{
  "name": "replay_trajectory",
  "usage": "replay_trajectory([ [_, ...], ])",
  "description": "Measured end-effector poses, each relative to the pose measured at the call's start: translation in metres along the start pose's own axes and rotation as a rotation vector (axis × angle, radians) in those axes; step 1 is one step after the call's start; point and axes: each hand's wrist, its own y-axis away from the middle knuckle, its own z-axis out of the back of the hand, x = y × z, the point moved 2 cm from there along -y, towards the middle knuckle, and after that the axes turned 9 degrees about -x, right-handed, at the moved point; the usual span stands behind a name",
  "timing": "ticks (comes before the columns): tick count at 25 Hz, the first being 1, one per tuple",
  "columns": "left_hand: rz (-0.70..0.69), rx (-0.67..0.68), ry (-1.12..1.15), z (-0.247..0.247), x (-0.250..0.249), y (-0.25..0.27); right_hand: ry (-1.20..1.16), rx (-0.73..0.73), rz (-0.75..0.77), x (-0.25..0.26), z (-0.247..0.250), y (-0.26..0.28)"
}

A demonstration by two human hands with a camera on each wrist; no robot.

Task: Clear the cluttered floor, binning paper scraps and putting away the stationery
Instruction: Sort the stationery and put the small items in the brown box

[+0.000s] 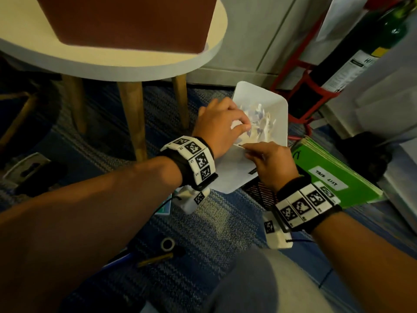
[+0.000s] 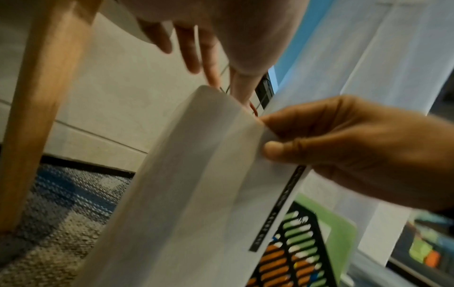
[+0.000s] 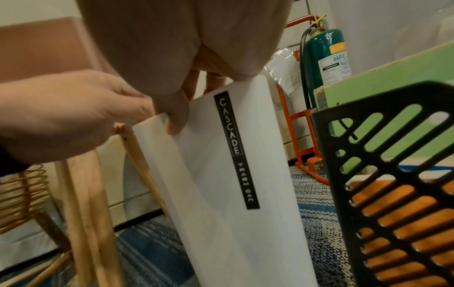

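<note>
A white trash can [image 1: 232,175] marked CASCADE [image 3: 227,126] stands tilted on the carpet, and paper scraps [image 1: 259,125] lie inside it. My right hand [image 1: 248,150] pinches the near rim, with the thumb [image 2: 272,147] on the outer wall. Over the opening hovers my left hand [image 1: 239,126], its fingers [image 2: 191,58] loosely bent, and I see nothing held in them. On the floor near my knee are a tape roll [image 1: 167,243], a yellow pen [image 1: 155,259] and a blue pen [image 1: 119,260].
A green folder [image 1: 334,175] labelled TASK LIST leans in a black slotted file holder [image 3: 393,194] right of the can. A white side table [image 1: 135,64] on wooden legs stands to the left. A green fire extinguisher [image 3: 324,64] in a red stand sits behind. A metal desk tool [image 1: 27,170] lies far left.
</note>
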Motion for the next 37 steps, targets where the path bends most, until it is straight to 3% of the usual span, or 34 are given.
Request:
replay_trajectory([
  [2, -0.005, 0.144, -0.257, -0.007, 0.004, 0.006, -0.024, 0.018, 0.020, 0.003, 0.004, 0.007],
  [5, -0.007, 0.234, -0.320, -0.008, 0.006, 0.013, -0.049, 0.077, -0.066, 0.008, 0.009, 0.008],
  [8, 0.001, 0.172, -0.139, 0.009, 0.008, 0.008, -0.095, 0.007, -0.064, 0.020, 0.011, -0.005],
  [11, 0.096, 0.000, 0.100, 0.040, 0.033, 0.009, -0.200, -0.172, 0.079, 0.046, 0.006, -0.023],
  [14, 0.190, -0.007, -0.001, 0.066, 0.082, 0.039, -0.314, -0.232, 0.269, 0.082, -0.025, -0.026],
  [16, 0.283, 0.100, -0.102, 0.078, 0.125, 0.076, -0.404, -0.156, 0.430, 0.107, -0.061, -0.017],
  [18, 0.406, 0.284, -0.196, 0.084, 0.162, 0.116, -0.430, 0.058, 0.520, 0.116, -0.102, -0.002],
  [20, 0.532, 0.536, -0.335, 0.083, 0.190, 0.156, -0.305, 0.368, 0.449, 0.104, -0.150, 0.014],
  [22, 0.565, 0.768, -0.478, 0.078, 0.209, 0.195, -0.096, 0.624, 0.296, 0.078, -0.198, 0.030],
  [25, 0.654, 0.995, -0.473, 0.074, 0.225, 0.244, 0.222, 0.832, 0.089, 0.043, -0.255, 0.049],
  [28, 0.675, 1.004, -0.429, 0.071, 0.226, 0.264, 0.230, 0.869, -0.155, 0.033, -0.285, 0.064],
  [34, 0.739, 0.940, -0.250, 0.064, 0.209, 0.253, 0.267, 0.833, -0.107, 0.039, -0.289, 0.061],
  [37, 0.801, 0.768, -0.151, 0.068, 0.208, 0.238, 0.227, 0.844, -0.101, 0.036, -0.275, 0.055],
])
